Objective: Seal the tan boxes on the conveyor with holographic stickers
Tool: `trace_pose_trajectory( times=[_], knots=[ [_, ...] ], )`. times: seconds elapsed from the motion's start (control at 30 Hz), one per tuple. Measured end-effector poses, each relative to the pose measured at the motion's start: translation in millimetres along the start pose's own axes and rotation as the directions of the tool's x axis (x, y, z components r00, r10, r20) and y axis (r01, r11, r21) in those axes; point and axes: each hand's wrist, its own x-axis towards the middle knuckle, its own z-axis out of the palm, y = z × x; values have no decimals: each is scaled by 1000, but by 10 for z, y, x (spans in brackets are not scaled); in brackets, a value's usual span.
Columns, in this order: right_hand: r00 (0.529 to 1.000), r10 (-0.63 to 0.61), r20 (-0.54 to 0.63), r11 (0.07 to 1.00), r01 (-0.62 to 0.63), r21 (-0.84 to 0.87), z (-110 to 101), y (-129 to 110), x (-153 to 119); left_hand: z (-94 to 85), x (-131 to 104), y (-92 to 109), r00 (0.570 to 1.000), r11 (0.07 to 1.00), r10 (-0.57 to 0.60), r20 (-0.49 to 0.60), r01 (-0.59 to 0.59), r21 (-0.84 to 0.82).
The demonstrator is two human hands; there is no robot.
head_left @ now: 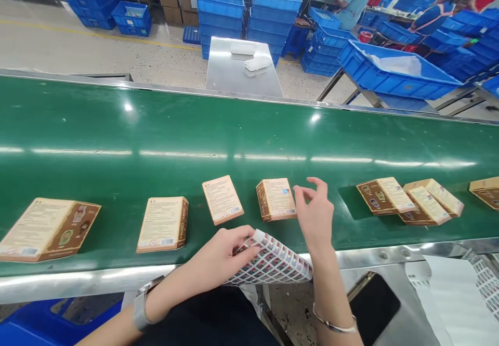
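Note:
My left hand [230, 255] is closed on a sheet of small printed stickers [268, 263], which is bent over and hangs above the belt's near edge. My right hand [315, 211] holds nothing visible. Its thumb and fingers are curved and apart, just right of a small brown and cream box [277, 199]. That box bears a small blue and red sticker [286, 191] near its right edge. Left of it lies another cream box [223, 199], turned at an angle, its printed face up.
A green conveyor belt [187, 128] runs across the view. More boxes lie on it, one nearer [161, 224], one far left [50, 229], several at right [385, 195]. A phone [374, 307] and sticker sheets [448, 299] lie on the metal surface. Two people work beyond among blue crates.

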Motion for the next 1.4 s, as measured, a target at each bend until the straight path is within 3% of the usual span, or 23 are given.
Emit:
trace_pose_trajectory(
  times=[0.03, 0.1, 0.17, 0.23, 0.33, 0.47, 0.63, 0.7, 0.73, 0.8, 0.87, 0.97, 1.03, 1.17, 1.4],
  knots=[
    [998, -61, 0, 998, 61, -11, -58, -93, -100, -43, -110, -1, 999, 998, -27, -32, 25, -58],
    [968, -226, 109, 974, 223, 40, -159, -321, -368, -136, -336, -1, 996, 981, -59, -66, 46, -190],
    [851, -415, 323, 909, 379, 171, -207, -569, -675, -226, -552, -1, 994, 959, -84, -69, 62, -278],
    [735, -542, 409, 841, 466, 276, -185, -793, -951, -307, -747, -3, 992, 960, -101, -73, 78, -269],
    [698, -628, 344, 778, 556, 291, -59, -1034, -1218, -416, -988, -14, 989, 993, -65, -132, 51, -111],
    [629, -721, 289, 687, 702, 187, 112, -1226, -1381, -541, -1197, -48, 976, 995, 27, -217, -6, 99],
    [583, -783, 216, 612, 784, 105, 265, -1364, -1586, -683, -1318, -152, 971, 989, 11, -240, 25, 148],
    [618, -754, 224, 656, 725, 209, 332, -1359, -1606, -745, -1329, -202, 961, 990, -6, -275, 45, 136],
    [669, -701, 245, 712, 641, 287, 374, -1336, -1579, -775, -1324, -226, 954, 990, -11, -299, 51, 128],
    [802, -515, 303, 827, 371, 423, 487, -1251, -1443, -825, -1287, -270, 952, 993, 8, -308, 29, 114],
    [887, -284, 364, 871, 80, 484, 644, -1130, -1231, -858, -1220, -310, 971, 994, 64, -229, -42, 99],
    [881, -60, 469, 847, -204, 491, 930, -960, -929, -873, -1092, -368, 991, 990, 123, -58, -118, 76],
    [861, 12, 509, 815, -303, 493, 1101, -895, -822, -878, -1023, -404, 993, 990, 115, -14, -113, 82],
    [874, 39, 485, 805, -315, 503, 1297, -862, -818, -915, -965, -452, 995, 991, 99, 0, -98, 89],
    [945, -41, 325, 919, -92, 384, 1406, -869, -905, -1010, -981, -465, 989, 987, 145, 17, -146, 64]
  ],
)
